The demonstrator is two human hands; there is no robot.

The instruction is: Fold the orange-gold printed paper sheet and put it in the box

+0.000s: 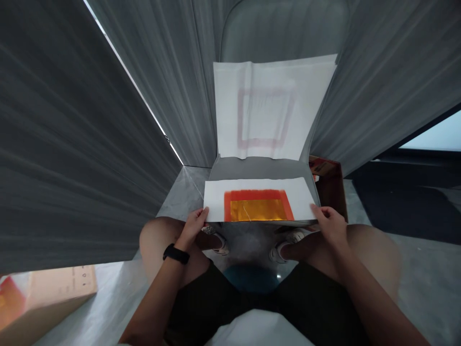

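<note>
A white sheet of paper [216,199] with an orange frame around a gold foil rectangle [257,209] lies on the seat of a grey chair [257,168] in front of me. My left hand [194,225] pinches the sheet's near left corner. My right hand [329,222] grips its near right corner. A second white sheet [268,108], with a faint pink square showing through, leans upright against the chair's back. I am seated, knees apart, with my shoes [284,250] on the floor below the chair's edge.
Grey curtains [72,134] hang to the left and right of the chair. A brown cardboard box [329,185] stands just right of the chair. Another cardboard box [43,293] lies at the lower left. A dark mat [399,206] covers the floor at right.
</note>
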